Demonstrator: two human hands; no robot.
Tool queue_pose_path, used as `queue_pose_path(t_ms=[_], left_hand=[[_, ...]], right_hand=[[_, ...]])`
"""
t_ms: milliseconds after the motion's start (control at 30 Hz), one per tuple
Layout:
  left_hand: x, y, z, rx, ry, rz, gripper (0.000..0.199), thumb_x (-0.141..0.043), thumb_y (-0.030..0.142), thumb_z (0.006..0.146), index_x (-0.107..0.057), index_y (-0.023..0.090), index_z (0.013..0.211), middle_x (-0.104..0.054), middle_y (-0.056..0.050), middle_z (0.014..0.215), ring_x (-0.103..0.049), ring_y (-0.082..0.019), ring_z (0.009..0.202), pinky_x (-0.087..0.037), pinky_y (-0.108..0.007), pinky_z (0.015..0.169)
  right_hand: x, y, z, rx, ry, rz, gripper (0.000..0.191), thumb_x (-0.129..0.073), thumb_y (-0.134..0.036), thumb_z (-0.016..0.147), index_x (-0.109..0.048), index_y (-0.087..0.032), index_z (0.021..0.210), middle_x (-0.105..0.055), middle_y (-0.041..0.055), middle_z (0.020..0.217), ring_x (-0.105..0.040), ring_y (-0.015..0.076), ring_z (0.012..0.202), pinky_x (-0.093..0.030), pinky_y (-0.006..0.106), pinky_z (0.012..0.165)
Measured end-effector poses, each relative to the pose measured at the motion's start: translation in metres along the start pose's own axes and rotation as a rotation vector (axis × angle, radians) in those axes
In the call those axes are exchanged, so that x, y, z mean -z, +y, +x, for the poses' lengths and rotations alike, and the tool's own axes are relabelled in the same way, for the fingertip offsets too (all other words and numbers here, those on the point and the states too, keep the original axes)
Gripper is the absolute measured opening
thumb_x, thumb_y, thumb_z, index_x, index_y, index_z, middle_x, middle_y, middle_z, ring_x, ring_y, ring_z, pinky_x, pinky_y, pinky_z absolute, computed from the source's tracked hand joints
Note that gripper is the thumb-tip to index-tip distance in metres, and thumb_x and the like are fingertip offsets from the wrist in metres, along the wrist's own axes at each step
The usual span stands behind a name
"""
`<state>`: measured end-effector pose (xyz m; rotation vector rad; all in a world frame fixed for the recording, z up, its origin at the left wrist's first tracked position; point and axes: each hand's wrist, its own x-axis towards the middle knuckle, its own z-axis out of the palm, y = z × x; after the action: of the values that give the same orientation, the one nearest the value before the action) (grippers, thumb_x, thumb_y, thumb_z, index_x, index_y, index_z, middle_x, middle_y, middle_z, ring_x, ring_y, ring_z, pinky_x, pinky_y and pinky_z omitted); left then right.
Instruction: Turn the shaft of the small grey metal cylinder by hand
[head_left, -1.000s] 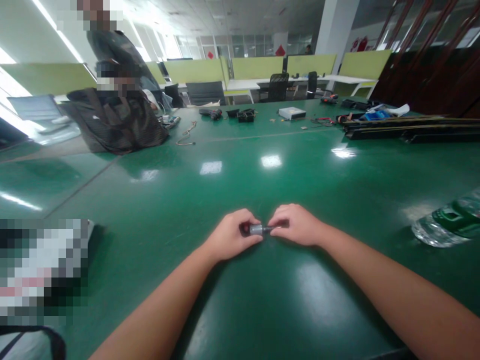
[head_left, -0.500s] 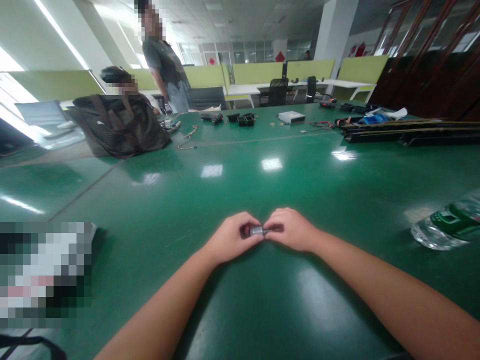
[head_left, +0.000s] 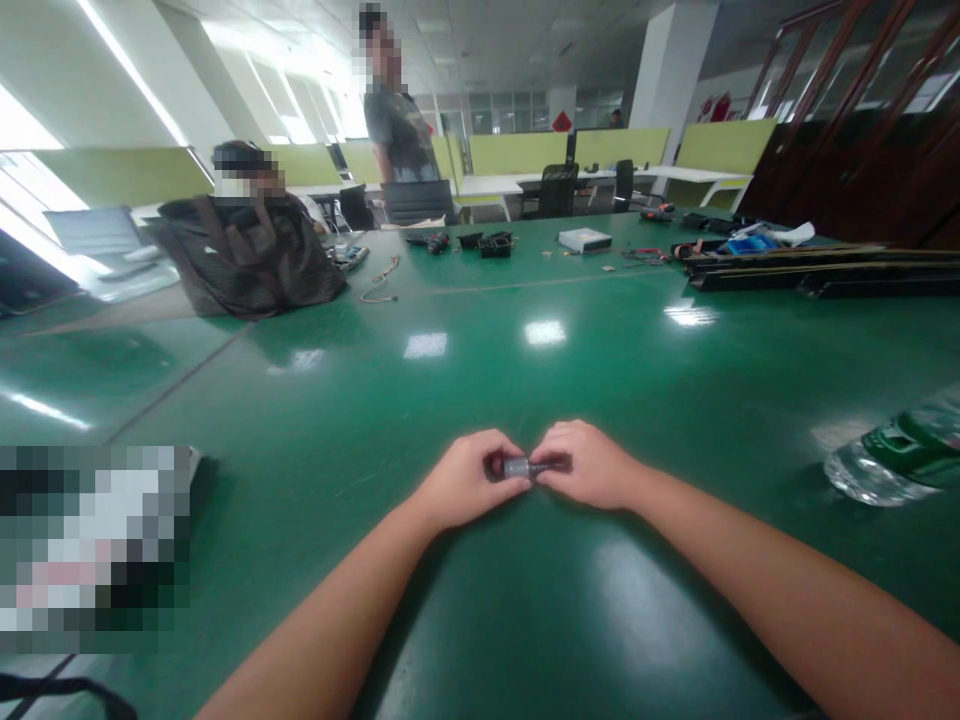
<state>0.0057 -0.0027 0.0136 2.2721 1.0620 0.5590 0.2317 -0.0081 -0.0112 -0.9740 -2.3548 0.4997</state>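
Note:
Over the green tabletop [head_left: 480, 385], my left hand [head_left: 466, 483] is closed around a small grey cylindrical piece [head_left: 516, 468], thumb below and fingers above. A thin dark stem [head_left: 541, 467] runs from its right end into the pinched fingertips of my right hand [head_left: 587, 465]. Both hands sit close together, fingertips almost touching. The piece lies roughly level between them; its ends are partly covered by my fingers, and its exact kind is too small to make out.
A water bottle [head_left: 904, 450] lies at the right, a blurred-out box [head_left: 97, 540] at the left. Farther back are a dark bag [head_left: 251, 255], a white box [head_left: 585, 240], and black bars [head_left: 817, 270]. One person [head_left: 401, 130] stands and another sits beyond the table.
My hands keep their hold on the small piece, with slightly more of its grey body showing. The standing person has moved to the right. The view has shifted slightly.

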Motion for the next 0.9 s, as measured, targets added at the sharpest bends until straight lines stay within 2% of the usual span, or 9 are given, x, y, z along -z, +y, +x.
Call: queue_pose_path(t_ms=[900], left_hand=[[-0.0003,0.0008,-0.0008,-0.012,0.010,0.003,0.021,-0.073,0.033,0.078,-0.066,0.017,0.090,-0.064,-0.002,0.081,-0.058,-0.016,0.071,-0.045,-0.025,0.064]], right_hand=[[0.0076,0.0013,-0.0043,0.005,-0.011,-0.021,0.013,-0.069,-0.018,0.079,-0.071,-0.021,0.091,-0.073,0.0021,0.086,-0.063,0.0191,0.086,-0.041,0.034,0.081]])
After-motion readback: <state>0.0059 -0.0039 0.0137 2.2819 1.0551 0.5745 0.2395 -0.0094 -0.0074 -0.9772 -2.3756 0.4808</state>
